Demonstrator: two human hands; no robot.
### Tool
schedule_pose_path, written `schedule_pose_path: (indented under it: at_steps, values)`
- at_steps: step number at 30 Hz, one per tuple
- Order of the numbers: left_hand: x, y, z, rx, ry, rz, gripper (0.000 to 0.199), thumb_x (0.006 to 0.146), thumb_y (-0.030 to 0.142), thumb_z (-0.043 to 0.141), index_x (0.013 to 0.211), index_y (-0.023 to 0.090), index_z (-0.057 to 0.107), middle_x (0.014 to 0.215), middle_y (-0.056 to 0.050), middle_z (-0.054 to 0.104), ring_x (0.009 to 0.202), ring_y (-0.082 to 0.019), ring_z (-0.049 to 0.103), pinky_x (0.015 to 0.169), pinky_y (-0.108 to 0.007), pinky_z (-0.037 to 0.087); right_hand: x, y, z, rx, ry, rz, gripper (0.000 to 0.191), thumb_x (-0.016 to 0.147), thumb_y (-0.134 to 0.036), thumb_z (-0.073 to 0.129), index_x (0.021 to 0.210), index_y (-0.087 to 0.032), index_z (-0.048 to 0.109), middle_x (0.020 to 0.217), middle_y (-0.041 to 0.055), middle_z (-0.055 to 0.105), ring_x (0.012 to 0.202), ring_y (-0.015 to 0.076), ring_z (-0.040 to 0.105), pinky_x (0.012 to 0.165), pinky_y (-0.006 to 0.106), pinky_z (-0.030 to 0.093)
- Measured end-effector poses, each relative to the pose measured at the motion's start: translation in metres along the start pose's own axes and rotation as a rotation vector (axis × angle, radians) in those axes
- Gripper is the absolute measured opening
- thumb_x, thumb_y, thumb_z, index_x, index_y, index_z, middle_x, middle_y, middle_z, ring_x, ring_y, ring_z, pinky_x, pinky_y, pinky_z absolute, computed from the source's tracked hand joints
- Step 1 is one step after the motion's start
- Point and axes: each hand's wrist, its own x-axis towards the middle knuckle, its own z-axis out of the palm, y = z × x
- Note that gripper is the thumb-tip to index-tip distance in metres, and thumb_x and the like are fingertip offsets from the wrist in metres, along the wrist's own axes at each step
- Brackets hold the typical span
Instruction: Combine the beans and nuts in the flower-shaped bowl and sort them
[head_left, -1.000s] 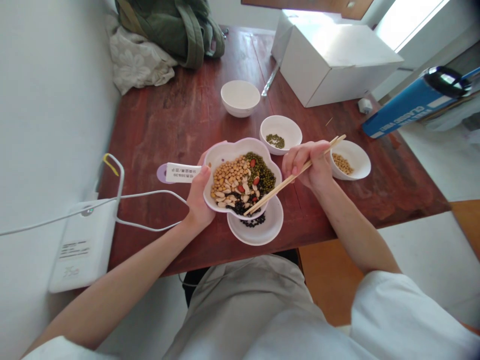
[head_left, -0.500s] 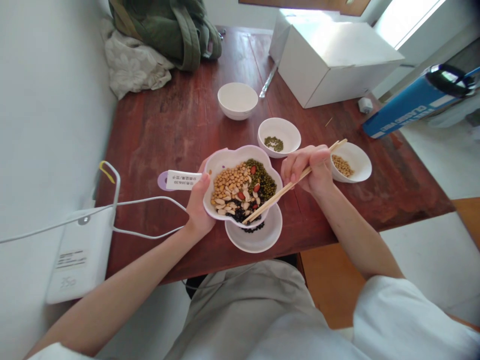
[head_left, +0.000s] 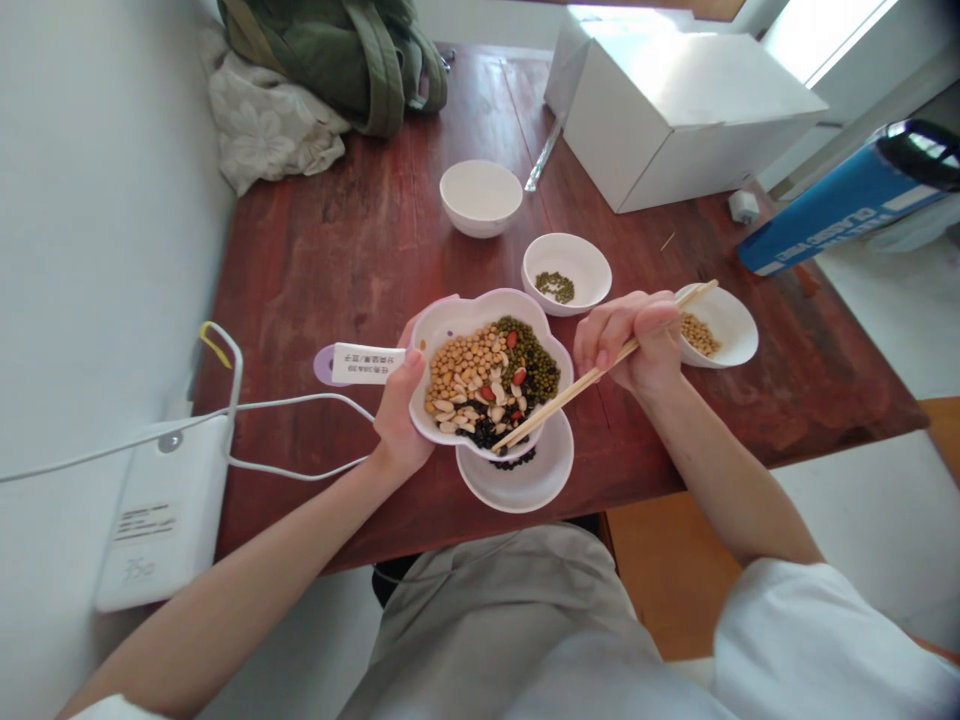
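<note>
My left hand [head_left: 403,410] is closed on the handle side of a white, scalloped bowl [head_left: 421,418] with a labelled purple handle. Soybeans [head_left: 457,365], mung beans [head_left: 541,360], black beans [head_left: 480,432] and peanuts [head_left: 448,408] lie in it in patches. Pinched in my right hand [head_left: 630,340] is a pair of chopsticks [head_left: 574,391]. Their tips are among the black beans at the bowl's near edge. Partly hidden below that edge is a white bowl [head_left: 551,475] holding some black beans.
Behind stand a bowl with mung beans [head_left: 589,265] and another white bowl [head_left: 480,195]. A bowl with soybeans [head_left: 735,325] sits right, near a blue bottle [head_left: 840,215]. A white box [head_left: 652,120], a green bag [head_left: 322,50] and a cable [head_left: 300,400] surround the area.
The view has shifted slightly, so most things on the table sit a little farther right. The chopstick tips stay at the bowl's near edge, among the black beans.
</note>
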Motion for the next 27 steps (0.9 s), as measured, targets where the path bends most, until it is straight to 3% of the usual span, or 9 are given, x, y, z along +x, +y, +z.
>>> schedule_pose_path:
  at_steps: [4,12,27]
  values:
    - [-0.002,-0.001,-0.004,-0.024,-0.004,-0.005,0.041,0.096,0.058,0.07,0.123,0.029,0.078,0.127,-0.007,0.083,0.151,-0.04,0.06,0.124,-0.053,0.053,-0.001,-0.002,0.001,0.029,0.007,-0.023,0.064,0.112,-0.056,0.058,0.065,-0.019,0.08,0.048,0.0055,0.062,0.037,0.0144,0.054,0.037,0.027,0.042]
    - [-0.001,0.004,-0.005,-0.035,-0.024,0.013,0.047,0.093,0.059,0.072,0.126,0.025,0.078,0.13,-0.009,0.082,0.148,-0.041,0.062,0.123,-0.055,0.053,-0.001,-0.007,0.005,-0.031,0.073,-0.069,0.068,0.111,-0.059,0.059,0.059,-0.02,0.078,0.045,0.0047,0.059,0.039,0.0164,0.057,0.044,0.03,0.051]
    - [-0.002,0.001,-0.008,-0.093,-0.023,0.014,0.051,0.096,0.053,0.072,0.138,0.023,0.075,0.132,-0.01,0.082,0.142,-0.042,0.068,0.121,-0.056,0.056,-0.008,-0.016,0.006,-0.215,0.015,-0.117,0.058,0.109,-0.057,0.064,0.07,-0.019,0.084,0.055,0.0079,0.069,0.048,0.0197,0.067,0.048,0.031,0.052]
